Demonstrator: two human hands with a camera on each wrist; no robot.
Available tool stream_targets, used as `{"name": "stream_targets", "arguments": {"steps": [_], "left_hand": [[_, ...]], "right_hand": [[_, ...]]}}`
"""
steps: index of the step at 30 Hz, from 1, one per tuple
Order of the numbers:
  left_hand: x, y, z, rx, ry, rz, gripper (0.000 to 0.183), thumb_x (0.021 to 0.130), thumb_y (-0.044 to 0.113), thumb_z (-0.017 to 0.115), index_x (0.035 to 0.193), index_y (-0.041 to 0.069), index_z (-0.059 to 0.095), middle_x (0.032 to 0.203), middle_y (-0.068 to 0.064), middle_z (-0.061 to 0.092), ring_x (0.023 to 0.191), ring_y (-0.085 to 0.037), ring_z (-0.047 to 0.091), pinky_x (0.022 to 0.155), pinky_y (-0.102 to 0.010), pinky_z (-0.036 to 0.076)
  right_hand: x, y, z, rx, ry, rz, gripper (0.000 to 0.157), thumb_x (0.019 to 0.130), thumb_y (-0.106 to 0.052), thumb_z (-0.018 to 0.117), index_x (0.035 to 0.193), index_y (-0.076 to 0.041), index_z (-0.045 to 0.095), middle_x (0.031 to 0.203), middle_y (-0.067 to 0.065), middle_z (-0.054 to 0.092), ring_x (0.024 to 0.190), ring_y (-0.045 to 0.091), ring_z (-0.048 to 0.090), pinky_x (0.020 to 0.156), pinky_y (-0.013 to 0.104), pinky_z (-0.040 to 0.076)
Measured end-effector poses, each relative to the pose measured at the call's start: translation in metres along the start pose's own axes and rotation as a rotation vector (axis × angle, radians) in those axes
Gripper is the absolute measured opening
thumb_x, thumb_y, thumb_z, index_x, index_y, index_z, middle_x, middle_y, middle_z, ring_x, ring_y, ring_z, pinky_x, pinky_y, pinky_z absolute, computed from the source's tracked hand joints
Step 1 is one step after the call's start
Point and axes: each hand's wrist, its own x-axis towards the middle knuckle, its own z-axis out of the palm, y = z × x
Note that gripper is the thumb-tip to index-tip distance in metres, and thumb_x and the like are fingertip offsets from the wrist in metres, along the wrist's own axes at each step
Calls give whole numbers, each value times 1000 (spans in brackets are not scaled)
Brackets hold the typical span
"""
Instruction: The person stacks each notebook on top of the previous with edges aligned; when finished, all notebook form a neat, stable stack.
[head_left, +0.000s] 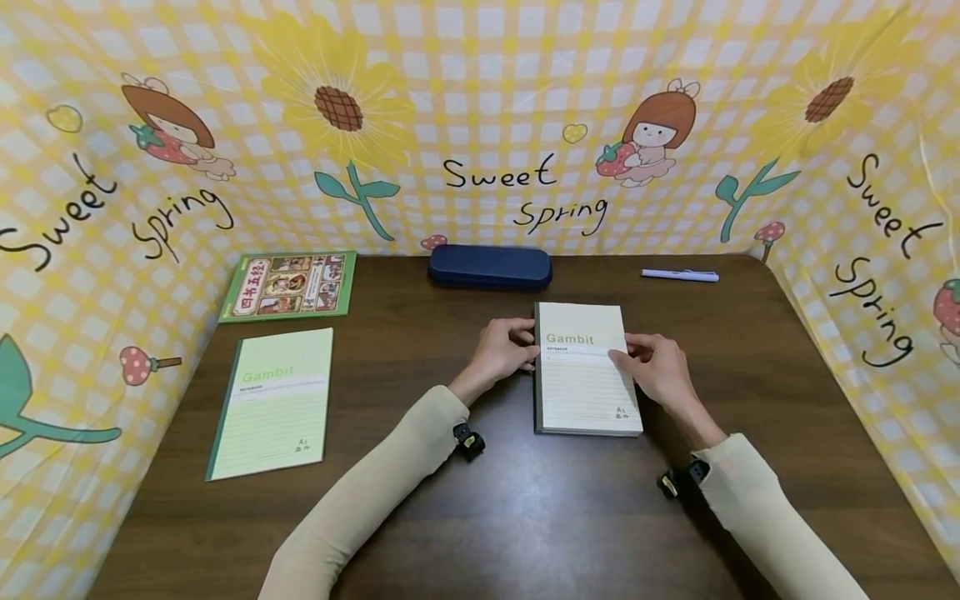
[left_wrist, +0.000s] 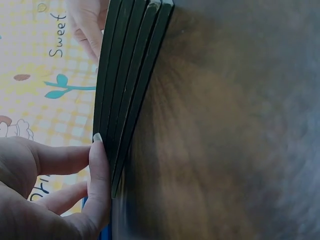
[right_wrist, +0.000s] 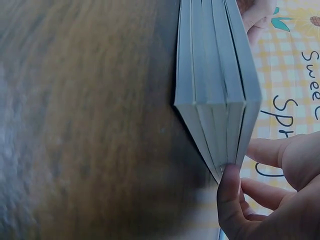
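Note:
A neat stack of several notebooks [head_left: 585, 392], the top one a pale "Gambit" cover, lies at the middle right of the table. My left hand [head_left: 504, 348] holds its spine side, with fingertips against the dark spines [left_wrist: 120, 80] in the left wrist view. On the opposite side my right hand [head_left: 662, 367] grips the long edge, thumb over the cover's border. In the right wrist view a fingertip rests at the pale page edges [right_wrist: 215, 75]. The undersides of the notebooks are hidden.
Another Gambit notebook [head_left: 277, 417] lies alone at the left. Behind it is a green picture-covered book [head_left: 288, 285]. A dark blue case [head_left: 489, 267] sits at the back centre, and a lilac pen [head_left: 679, 275] at the back right. Patterned cloth [head_left: 480, 100] surrounds the table.

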Motion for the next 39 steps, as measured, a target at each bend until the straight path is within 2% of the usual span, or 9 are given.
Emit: {"name": "stream_targets", "arguments": {"steps": [11, 24, 30, 36, 39], "left_hand": [[-1, -4, 1, -25, 16, 20, 54, 93, -3, 73, 145, 4, 61, 116, -19, 69, 69, -18, 72, 65, -29, 64], [-1, -3, 1, -46, 8, 2, 55, 93, -3, 73, 145, 5, 61, 117, -19, 68, 71, -24, 73, 67, -32, 65], [0, -4, 0, -54, -10, -1, 54, 93, -3, 73, 145, 5, 60, 118, -19, 67, 69, -20, 72, 67, -32, 65], [-1, -4, -5, -71, -32, 5, 49, 98, 6, 70, 146, 3, 59, 116, -18, 70, 74, -17, 70, 70, -33, 66], [-4, -2, -11, -54, -34, 15, 48, 100, 13, 70, 146, 3, 59, 113, -17, 72, 76, -18, 70, 70, -33, 65]], "right_hand": [[-2, -1, 0, -10, 9, 9, 50, 100, -29, 72, 137, 3, 65, 119, 23, 69, 99, 32, 68, 67, 23, 49], [-1, -2, 0, -4, 6, 1, 48, 99, -27, 73, 136, 3, 66, 114, 22, 73, 96, 30, 68, 65, 21, 49], [0, 0, 0, -14, -8, 5, 49, 100, -29, 71, 137, 2, 66, 115, 21, 72, 96, 30, 67, 65, 22, 50], [1, 1, -4, -13, -30, -21, 51, 103, -31, 67, 139, 5, 62, 122, 25, 69, 100, 35, 69, 65, 21, 53], [2, 0, -5, -22, -12, -55, 51, 104, -29, 66, 142, 5, 60, 124, 26, 69, 103, 38, 70, 70, 22, 54]]}}
